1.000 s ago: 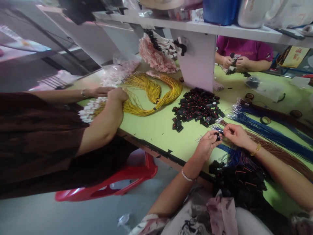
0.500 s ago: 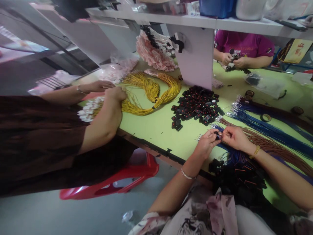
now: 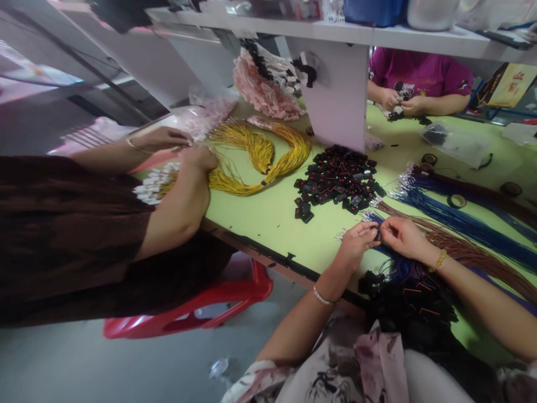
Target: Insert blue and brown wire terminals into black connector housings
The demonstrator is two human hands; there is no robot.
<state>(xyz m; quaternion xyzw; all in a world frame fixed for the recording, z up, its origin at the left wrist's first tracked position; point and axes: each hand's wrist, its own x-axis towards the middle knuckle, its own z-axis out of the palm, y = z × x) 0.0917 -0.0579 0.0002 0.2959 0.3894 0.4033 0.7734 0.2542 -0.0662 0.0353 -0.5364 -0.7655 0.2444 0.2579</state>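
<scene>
My left hand (image 3: 356, 242) is closed, its thumb and fingertips pinching a small black connector housing (image 3: 377, 233). Right up against it, my right hand (image 3: 403, 237) is closed in a pinch; whatever lies between its fingertips is too small to make out. Beneath both hands run bundled brown wires (image 3: 457, 244) and dark blue wires (image 3: 470, 229) with metal terminals at their ends. Beyond the hands lies a heap of black housings (image 3: 335, 178) with orange marks. Nearer my body, a dark pile of black pieces (image 3: 419, 305) with orange strips sits at the table edge.
At left, a co-worker's arms (image 3: 176, 218) reach over yellow wire bundles (image 3: 289, 154). Across the green table (image 3: 251, 221), another person (image 3: 419, 84) handles small black parts. A shelf (image 3: 272, 25) hangs above. Tape rolls (image 3: 456, 201) lie at right; a red stool (image 3: 188, 313) stands below.
My fingertips have shifted slightly around the black housing, which is now more covered. The co-worker's far hand at left has lifted and moved a little.
</scene>
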